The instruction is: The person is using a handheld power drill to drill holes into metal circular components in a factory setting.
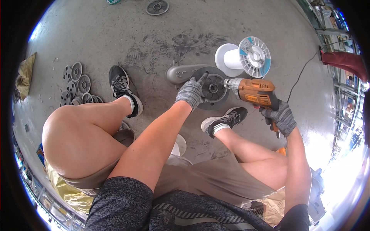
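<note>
My right hand, in a grey knit glove, is closed round the handle of an orange and black power drill. The drill lies level, its chuck pointing left at a dark grey metal wheel with a hub in the middle. Whether the drill's tip touches the wheel I cannot tell. My left hand, gloved alike, grips the wheel's left side, with fingers laid over its rim. Under the wheel lies a dark round piece, and a rounded grey metal casting reaches out to the left.
A white plastic spool lies just beyond the wheel. Several similar wheels are piled on the left floor, and another wheel lies far ahead. A cable runs along the right. My shoes flank the work.
</note>
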The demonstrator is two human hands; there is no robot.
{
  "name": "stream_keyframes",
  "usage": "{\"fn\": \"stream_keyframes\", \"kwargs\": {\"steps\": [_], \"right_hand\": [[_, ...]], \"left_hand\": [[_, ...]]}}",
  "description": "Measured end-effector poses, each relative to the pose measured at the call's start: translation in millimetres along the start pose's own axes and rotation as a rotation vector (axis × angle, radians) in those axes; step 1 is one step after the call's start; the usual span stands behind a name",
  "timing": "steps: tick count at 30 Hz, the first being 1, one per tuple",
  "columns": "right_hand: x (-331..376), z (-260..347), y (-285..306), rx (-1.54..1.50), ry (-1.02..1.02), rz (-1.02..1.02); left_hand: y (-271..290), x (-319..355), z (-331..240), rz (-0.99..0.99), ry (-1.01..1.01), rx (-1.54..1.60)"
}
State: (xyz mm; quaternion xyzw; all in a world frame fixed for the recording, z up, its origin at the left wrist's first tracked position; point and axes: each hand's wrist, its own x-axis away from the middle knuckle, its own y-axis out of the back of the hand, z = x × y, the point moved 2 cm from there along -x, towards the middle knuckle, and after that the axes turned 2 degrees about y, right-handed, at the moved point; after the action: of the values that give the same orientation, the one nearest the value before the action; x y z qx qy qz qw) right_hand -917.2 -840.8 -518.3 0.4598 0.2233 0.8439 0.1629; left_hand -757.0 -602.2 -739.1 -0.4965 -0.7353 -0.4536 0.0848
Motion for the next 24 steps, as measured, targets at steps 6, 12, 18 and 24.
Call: {"fn": "stream_keyframes", "kwargs": {"steps": [6,12,18,24], "right_hand": [[-1.4,-0.3,-1.1,-0.012,0.0,0.011],[-1.0,0.6,-2.9,-0.02,0.007,0.004],[0.2,4.2,-3.8,0.004,-0.018,0.009],[-0.4,3.8,-3.9,0.013,-0.008,0.005]], "left_hand": [[-0.4,-0.8,1.9,-0.003,-0.006,-0.002],[0.8,-0.1,0.7,0.016,0.0,0.003],[-0.4,-3.0,2.2,-0.009,-0.015,0.01],[0.0,-2.4,2.1,0.023,0.001,0.016]]}}
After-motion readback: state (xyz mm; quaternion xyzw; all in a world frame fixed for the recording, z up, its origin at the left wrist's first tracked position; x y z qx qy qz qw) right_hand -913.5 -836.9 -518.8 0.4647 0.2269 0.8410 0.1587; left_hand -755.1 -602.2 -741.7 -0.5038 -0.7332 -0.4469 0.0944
